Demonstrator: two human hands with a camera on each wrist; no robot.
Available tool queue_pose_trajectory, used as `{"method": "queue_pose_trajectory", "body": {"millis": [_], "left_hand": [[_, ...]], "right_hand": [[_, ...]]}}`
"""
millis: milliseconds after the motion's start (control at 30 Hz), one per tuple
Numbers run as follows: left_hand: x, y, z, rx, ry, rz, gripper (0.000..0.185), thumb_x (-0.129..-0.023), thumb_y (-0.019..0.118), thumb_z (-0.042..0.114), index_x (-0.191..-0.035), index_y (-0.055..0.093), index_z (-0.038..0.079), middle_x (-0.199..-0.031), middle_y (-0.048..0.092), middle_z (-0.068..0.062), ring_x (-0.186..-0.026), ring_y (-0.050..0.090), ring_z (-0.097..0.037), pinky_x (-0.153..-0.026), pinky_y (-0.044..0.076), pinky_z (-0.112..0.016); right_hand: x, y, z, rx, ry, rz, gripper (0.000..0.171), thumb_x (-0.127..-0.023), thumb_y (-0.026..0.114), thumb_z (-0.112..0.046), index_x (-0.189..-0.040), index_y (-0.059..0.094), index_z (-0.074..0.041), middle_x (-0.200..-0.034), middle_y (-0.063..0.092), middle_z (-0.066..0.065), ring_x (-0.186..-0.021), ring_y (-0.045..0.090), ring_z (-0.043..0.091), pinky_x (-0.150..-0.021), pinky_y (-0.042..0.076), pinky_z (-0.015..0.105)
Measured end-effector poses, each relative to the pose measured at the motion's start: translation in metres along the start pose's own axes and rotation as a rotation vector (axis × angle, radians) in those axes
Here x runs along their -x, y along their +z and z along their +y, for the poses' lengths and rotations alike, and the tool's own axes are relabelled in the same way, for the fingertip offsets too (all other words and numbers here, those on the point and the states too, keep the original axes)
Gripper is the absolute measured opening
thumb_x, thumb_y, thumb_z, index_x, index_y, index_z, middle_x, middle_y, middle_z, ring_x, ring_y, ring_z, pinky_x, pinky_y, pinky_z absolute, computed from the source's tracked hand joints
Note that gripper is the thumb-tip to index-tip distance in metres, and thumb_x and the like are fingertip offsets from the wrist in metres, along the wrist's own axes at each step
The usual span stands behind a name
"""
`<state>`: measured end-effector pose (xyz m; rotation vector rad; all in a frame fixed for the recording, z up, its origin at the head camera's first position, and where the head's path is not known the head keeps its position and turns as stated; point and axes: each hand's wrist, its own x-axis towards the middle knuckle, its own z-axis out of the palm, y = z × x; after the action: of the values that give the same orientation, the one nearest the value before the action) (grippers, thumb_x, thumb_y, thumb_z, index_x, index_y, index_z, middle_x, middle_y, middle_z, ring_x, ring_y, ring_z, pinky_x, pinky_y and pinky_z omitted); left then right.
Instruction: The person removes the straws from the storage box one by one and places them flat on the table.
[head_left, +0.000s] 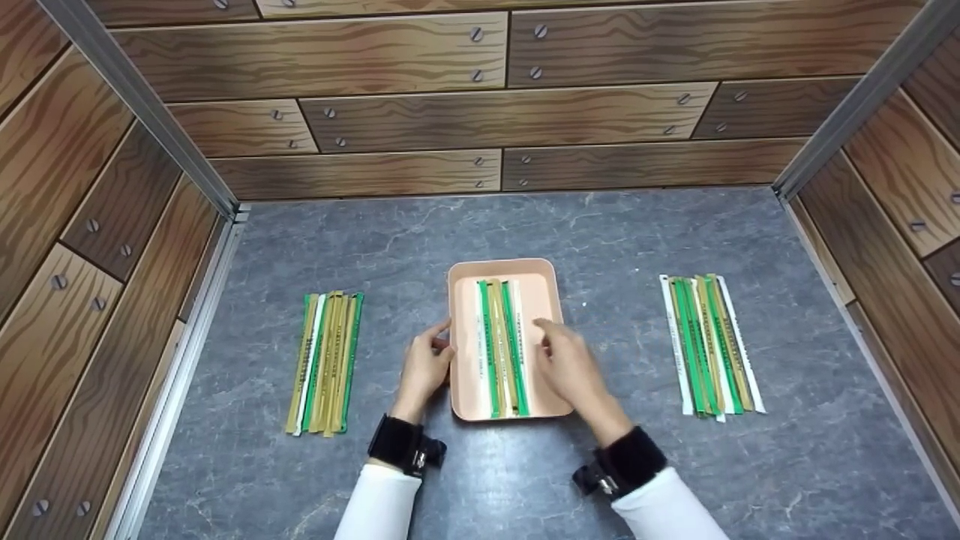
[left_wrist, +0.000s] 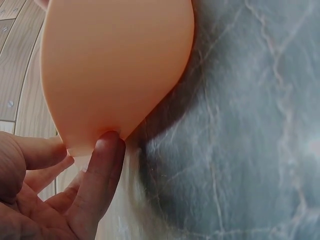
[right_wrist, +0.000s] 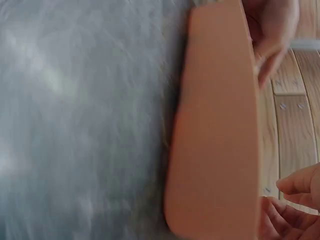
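Note:
A peach-coloured tray [head_left: 547, 300] stands in the middle of the table. Slim printed stick packets [head_left: 499, 349] in white, green and gold lie lengthwise inside it, side by side. At the tray's left side, my left hand [head_left: 427, 365] pinches the wall, thumb at the rim and fingers [left_wrist: 102, 170] against the outside in the left wrist view. Over the tray's right part is my right hand [head_left: 571, 367], its index finger loosely bent beside the rightmost white packet. In the right wrist view, the right hand's thumb and fingers [right_wrist: 300, 187] are apart with nothing between them.
On the left of the table lies a bundle of gold, green and white stick packets [head_left: 326, 364]. Another bundle of packets [head_left: 709, 345] lies on the right. Wood-patterned walls [head_left: 495, 120] enclose the dark marbled table [head_left: 405, 240] at the back and both sides.

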<state>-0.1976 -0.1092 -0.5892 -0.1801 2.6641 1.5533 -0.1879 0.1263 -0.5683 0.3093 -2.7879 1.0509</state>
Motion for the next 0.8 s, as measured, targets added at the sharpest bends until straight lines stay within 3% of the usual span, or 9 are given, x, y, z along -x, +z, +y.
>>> {"method": "queue_pose_trajectory", "body": {"millis": [167,367,500,700,800], "left_hand": [[-0.001,0.000,0.000,-0.016,0.009,0.001,0.045,-0.091,0.062,0.001,-0.136,0.059,0.008,-0.089,0.067,-0.009,-0.082,0.067,-0.023,-0.065,0.054,-0.033],[-0.001,-0.002,0.001,-0.045,0.032,-0.020,0.042,-0.092,0.063,0.002,-0.134,0.060,0.004,-0.091,0.068,-0.011,-0.084,0.067,-0.024,-0.068,0.054,-0.035],[-0.002,-0.004,0.001,-0.053,0.055,-0.026,0.040,-0.092,0.062,0.002,-0.132,0.061,0.002,-0.095,0.068,-0.013,-0.085,0.066,-0.026,-0.073,0.054,-0.038],[-0.007,-0.003,0.000,-0.047,0.097,-0.010,0.035,-0.092,0.061,0.001,-0.127,0.063,-0.002,-0.108,0.069,-0.016,-0.104,0.065,-0.029,-0.091,0.050,-0.041],[-0.009,0.000,0.000,-0.005,0.088,0.003,0.035,-0.092,0.060,-0.002,-0.127,0.062,-0.003,-0.113,0.067,-0.016,-0.104,0.065,-0.028,-0.089,0.052,-0.038]], "right_hand": [[-0.001,0.019,-0.002,0.066,-0.011,-0.079,0.036,-0.087,0.066,0.002,-0.122,0.063,0.003,-0.083,0.060,0.008,-0.073,0.058,0.020,-0.064,0.053,0.034],[0.000,0.028,-0.004,0.153,0.059,-0.185,0.038,-0.090,0.066,-0.006,-0.128,0.062,-0.001,-0.098,0.062,0.014,-0.085,0.063,0.028,-0.072,0.055,0.041],[-0.001,0.031,-0.004,0.186,0.053,-0.201,0.038,-0.090,0.067,-0.008,-0.128,0.063,-0.003,-0.099,0.060,0.014,-0.083,0.061,0.027,-0.068,0.055,0.040],[-0.001,0.034,-0.002,0.212,0.032,-0.192,0.037,-0.088,0.067,-0.005,-0.125,0.064,-0.001,-0.095,0.057,0.014,-0.077,0.058,0.024,-0.066,0.054,0.038],[-0.002,0.034,-0.001,0.207,0.035,-0.188,0.040,-0.085,0.067,-0.002,-0.124,0.064,0.001,-0.096,0.059,0.016,-0.079,0.059,0.026,-0.067,0.055,0.039]]}}
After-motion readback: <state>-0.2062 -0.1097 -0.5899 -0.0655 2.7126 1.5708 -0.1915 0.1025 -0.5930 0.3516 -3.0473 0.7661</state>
